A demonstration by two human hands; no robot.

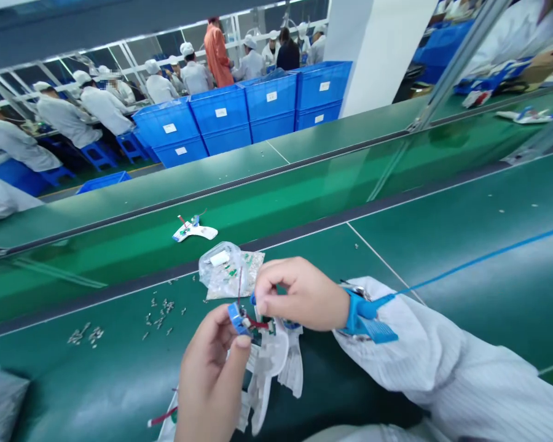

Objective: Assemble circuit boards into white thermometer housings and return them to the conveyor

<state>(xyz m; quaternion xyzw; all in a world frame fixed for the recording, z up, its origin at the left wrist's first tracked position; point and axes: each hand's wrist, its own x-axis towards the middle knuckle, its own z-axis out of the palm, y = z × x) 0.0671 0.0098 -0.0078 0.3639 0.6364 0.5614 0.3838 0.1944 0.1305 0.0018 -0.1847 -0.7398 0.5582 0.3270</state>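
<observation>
**A:** What do we have between the hands?

**B:** A small wired assembly (251, 328): a blue plastic block (238, 319), a red wire (258, 322) and a bit of green circuit board (263, 336), with white flexible strips (270, 368) hanging below. It sits up off the belt, in front of us.

**A:** How do we hold it?

**B:** The left hand (209, 374) is closed narrow, with its thumb and fingers pinching the blue block. The right hand (299, 294) curls over the top of the assembly, fingertips gathered on it. Its exact grip is partly hidden, so we'd call that our best reading.

**A:** And around it?

**B:** Just beyond lies a clear plastic bag (222, 270) holding small green parts, on a green conveyor belt (396, 258). Small metal parts (163, 313) are scattered left of it, and a white assembly (194, 230) lies farther up. A blue wrist strap (366, 319) circles our right wrist, its blue cord (479, 261) running off to the right.

**A:** Farther out?

**B:** We see co-workers in white smocks and caps (104, 107), a person in an orange gown (216, 55), and stacked blue crates (270, 101).
</observation>
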